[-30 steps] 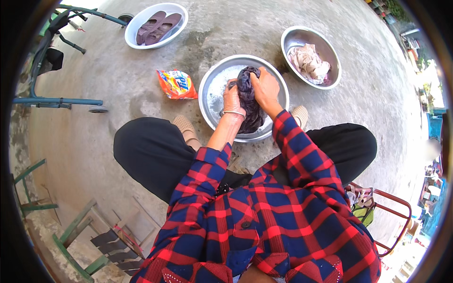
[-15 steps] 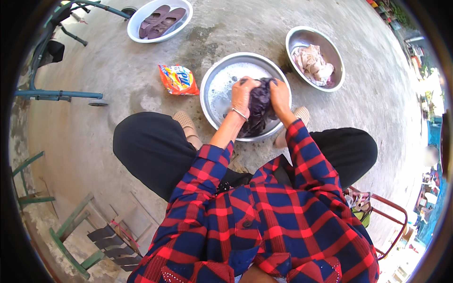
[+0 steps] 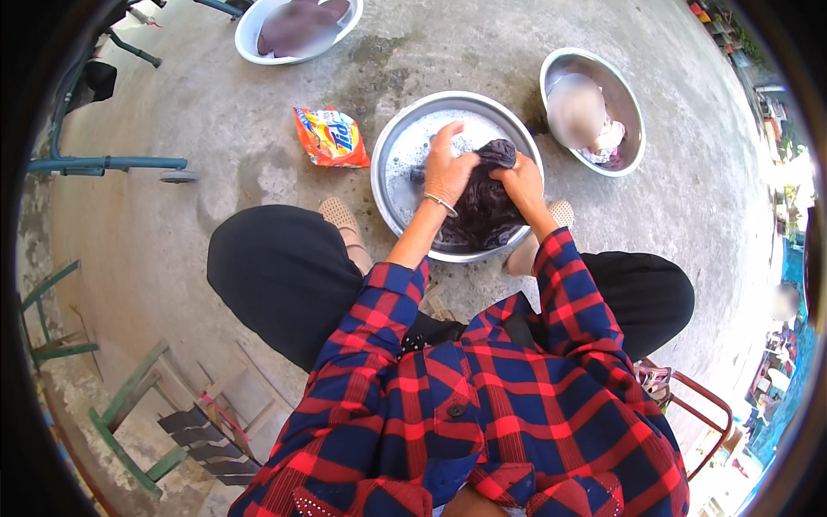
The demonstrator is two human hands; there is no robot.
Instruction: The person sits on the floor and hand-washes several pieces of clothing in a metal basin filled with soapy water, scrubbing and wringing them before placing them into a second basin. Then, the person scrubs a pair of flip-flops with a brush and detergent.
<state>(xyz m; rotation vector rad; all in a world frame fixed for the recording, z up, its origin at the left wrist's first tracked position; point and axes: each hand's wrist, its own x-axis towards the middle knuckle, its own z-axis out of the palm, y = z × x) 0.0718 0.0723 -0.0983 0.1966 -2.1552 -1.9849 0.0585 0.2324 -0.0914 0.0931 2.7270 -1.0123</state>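
Observation:
A round metal basin (image 3: pixel 385 211) of sudsy water stands between my feet. In it lies a wet, dark garment (image 3: pixel 485 207), bunched up and partly under water; its exact kind I cannot make out. My left hand (image 3: pixel 445 175) is on the garment's left side, thumb and forefinger spread apart, with dark cloth showing on both sides of the palm. The lower fingers seem curled round the cloth, though they are partly hidden. My right hand (image 3: pixel 523 185) grips a raised, twisted fold of the same garment at the right, fingers closed.
An orange detergent packet (image 3: pixel 332 138) lies left of the basin. A white tub (image 3: pixel 297 59) with purple shoes sits at the far left. Another metal basin (image 3: pixel 636 129) holds pale cloth at the right. Blue metal tubing (image 3: pixel 112 164) and a wooden chair (image 3: pixel 129 422) are at the left.
My hands have moved slightly apart; the left thumb and forefinger have spread. The garment has sunk and spread toward the basin's near right, with one fold pulled up. The view has shifted a little.

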